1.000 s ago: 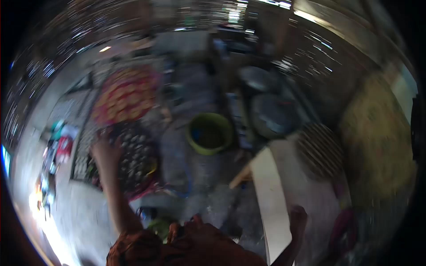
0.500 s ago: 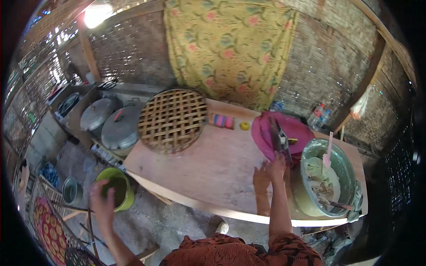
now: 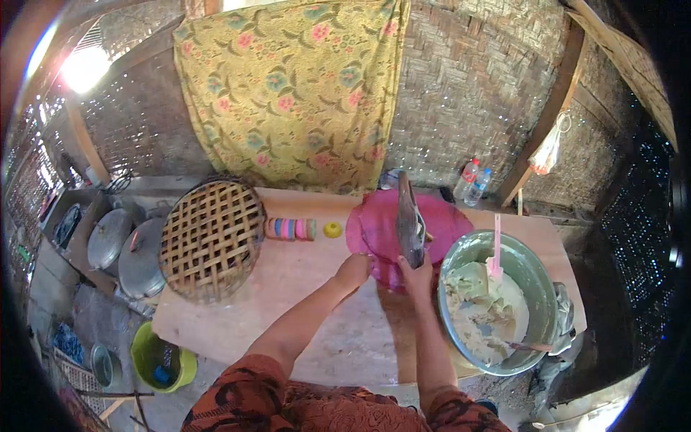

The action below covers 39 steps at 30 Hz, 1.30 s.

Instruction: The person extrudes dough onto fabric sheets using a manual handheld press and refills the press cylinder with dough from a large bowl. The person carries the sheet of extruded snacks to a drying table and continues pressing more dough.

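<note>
My right hand (image 3: 416, 277) grips the lower end of a long dark metal tool (image 3: 410, 223), which points up and away from me over magenta plastic sheets (image 3: 450, 216). I cannot make out its exact kind. My left hand (image 3: 354, 272) is closed beside the near left edge of the sheets; what its fingers hold, if anything, is hidden. Close to my right hand stands a large green-grey bucket (image 3: 551, 288) with pale dough (image 3: 468, 284), a pink spatula (image 3: 495, 266) and a wooden-handled tool (image 3: 529, 346) in it.
On the wooden table (image 3: 288, 288) are a woven bamboo tray (image 3: 212, 237), a row of coloured rolls (image 3: 291, 229) and a small yellow object (image 3: 332, 230). Two bottles (image 3: 471, 183) stand by the wall. Lidded pots (image 3: 140, 259) and a yellow-green bucket (image 3: 186, 371) are at left.
My left hand has come from the far left, over the floor, to the magenta sheets and closed. The metal tool has turned in my right hand. The camera view has shifted right.
</note>
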Motion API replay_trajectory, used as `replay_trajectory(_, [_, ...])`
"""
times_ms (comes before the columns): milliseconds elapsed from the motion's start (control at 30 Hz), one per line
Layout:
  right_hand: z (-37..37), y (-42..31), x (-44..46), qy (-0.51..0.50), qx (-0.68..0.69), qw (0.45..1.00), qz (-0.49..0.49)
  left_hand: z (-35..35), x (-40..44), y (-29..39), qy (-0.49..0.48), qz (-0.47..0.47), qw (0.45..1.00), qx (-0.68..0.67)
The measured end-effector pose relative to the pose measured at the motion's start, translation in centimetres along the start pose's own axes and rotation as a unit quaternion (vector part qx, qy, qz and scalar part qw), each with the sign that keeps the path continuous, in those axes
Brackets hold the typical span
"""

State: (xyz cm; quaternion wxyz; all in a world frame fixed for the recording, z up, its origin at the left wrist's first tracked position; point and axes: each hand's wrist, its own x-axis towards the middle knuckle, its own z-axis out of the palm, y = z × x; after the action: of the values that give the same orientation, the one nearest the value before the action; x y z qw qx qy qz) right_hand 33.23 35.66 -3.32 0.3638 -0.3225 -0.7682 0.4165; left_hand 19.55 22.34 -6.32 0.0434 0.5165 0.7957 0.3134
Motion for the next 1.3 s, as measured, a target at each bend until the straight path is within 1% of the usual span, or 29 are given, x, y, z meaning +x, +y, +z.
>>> replay_trajectory(33, [-0.6,-1.8,-0.4,0.002,0.096,0.995,-0.005,1.2,1.9,-0.8,-0.001,0.008,1.000,-0.003])
replay_trajectory(100, [-3.0,-6.2,-1.8,0.031,0.069,0.997,-0.005,4.4,5.2,-2.9,0.107,0.129,0.982,0.085])
replay_trajectory(133, [-4.4,-8.3,-2.5,-0.002,0.167,0.986,0.010,5.2,6.4,-3.4,0.160,0.188,0.961,0.127])
replay_trajectory(167, [-5.7,-10.1,-3.2,-0.036,0.264,0.964,0.024,5.2,7.2,-3.3,0.158,0.195,0.960,0.122])
replay_trajectory(200, [-7.2,-11.2,-3.8,-0.027,0.260,0.965,0.025,5.1,8.0,-3.1,0.017,0.159,0.968,0.191])
replay_trajectory(233, [-9.0,-11.8,-4.5,-0.052,0.290,0.955,0.035,4.9,8.6,-2.9,-0.124,0.121,0.951,0.257])
replay_trajectory(267, [-10.4,-12.9,-5.1,-0.077,0.319,0.944,0.045,4.7,9.0,-2.8,-0.128,0.130,0.950,0.254])
replay_trajectory(333, [-12.2,-15.3,-6.4,-0.034,0.325,0.945,0.018,4.5,9.0,-2.7,-0.093,0.048,0.991,0.088])
replay_trajectory(367, [-13.1,-15.9,-6.8,-0.024,0.327,0.944,0.012,4.5,9.0,-2.9,-0.100,0.054,0.990,0.082])
replay_trajectory(400, [-13.9,-16.4,-7.0,-0.006,0.305,0.952,-0.006,4.1,9.0,-3.3,-0.056,0.065,0.995,-0.051])
replay_trajectory(433, [-14.3,-16.8,-7.3,0.009,0.283,0.959,-0.024,3.6,9.0,-3.6,-0.011,0.072,0.981,-0.183])
replay_trajectory(467, [-14.2,-17.2,-7.8,0.047,0.295,0.954,-0.023,2.5,8.4,-3.3,-0.013,0.071,0.980,-0.186])
replay_trajectory(533, [-14.4,-17.9,-8.7,0.062,0.312,0.947,-0.036,-1.5,5.5,-1.0,0.072,0.054,0.972,-0.215])
replay_trajectory(633, [-14.8,-17.2,-10.2,0.075,0.312,0.947,-0.025,-5.8,-1.8,0.6,-0.016,0.104,0.989,-0.106])
replay_trajectory(667, [-15.0,-16.8,-10.6,0.065,0.301,0.951,-0.030,-6.6,-4.8,1.0,-0.037,0.116,0.989,-0.082])
replay_trajectory(767, [-15.3,-15.5,-11.7,0.033,0.285,0.958,-0.019,-8.0,-13.0,2.3,-0.086,0.076,0.988,-0.100])
replay_trajectory(833, [-15.1,-14.7,-12.2,-0.010,0.268,0.963,-0.019,-7.2,-17.8,2.5,-0.198,-0.013,0.980,-0.030])
replay_trajectory(867, [-14.5,-15.0,-12.5,-0.006,0.255,0.967,-0.011,-6.2,-20.0,2.1,-0.198,-0.028,0.979,-0.032])
replay_trajectory(933, [-13.8,-14.2,-13.2,-0.040,0.251,0.967,0.002,-4.1,-23.8,1.3,-0.164,0.048,0.985,-0.003])
replay_trajectory(967, [-13.5,-13.8,-13.5,-0.059,0.245,0.968,0.009,-4.8,-24.3,2.2,-0.163,0.033,0.986,-0.005])
replay_trajectory(1000, [-13.4,-13.4,-13.7,-0.073,0.246,0.966,0.014,-5.5,-24.3,2.9,-0.206,0.028,0.978,0.004])
replay_trajectory(1033, [-13.4,-13.0,-13.8,-0.137,0.261,0.955,0.038,-6.2,-24.3,3.4,-0.247,0.024,0.969,0.013])
replay_trajectory(1067, [-13.6,-12.7,-13.9,-0.199,0.274,0.939,0.062,-6.7,-23.8,2.8,-0.135,0.067,0.973,-0.173])
replay_trajectory(1133, [-13.4,-13.3,-14.1,-0.324,0.326,0.881,0.115,-10.3,-20.3,2.1,-0.033,0.051,0.979,-0.195])
replay_trajectory(1167, [-13.0,-13.6,-14.4,-0.329,0.323,0.880,0.118,-11.1,-17.9,1.2,0.023,-0.027,0.873,-0.486])
replay_trajectory(1200, [-12.5,-13.5,-14.8,-0.402,0.391,0.814,0.155,-14.4,-15.6,2.6,0.072,-0.097,0.722,-0.681])
replay_trajectory(1233, [-12.0,-13.1,-15.2,-0.467,0.453,0.735,0.191,-17.0,-14.1,4.5,0.131,-0.026,0.713,-0.688])
replay_trajectory(1267, [-12.1,-10.4,-15.8,-0.507,0.498,0.667,0.225,-19.6,-12.7,6.5,0.106,0.052,0.647,-0.754])
replay_trajectory(1300, [-12.0,-10.4,-16.2,-0.513,0.517,0.627,0.277,-21.1,-11.6,7.6,0.080,0.130,0.570,-0.807])
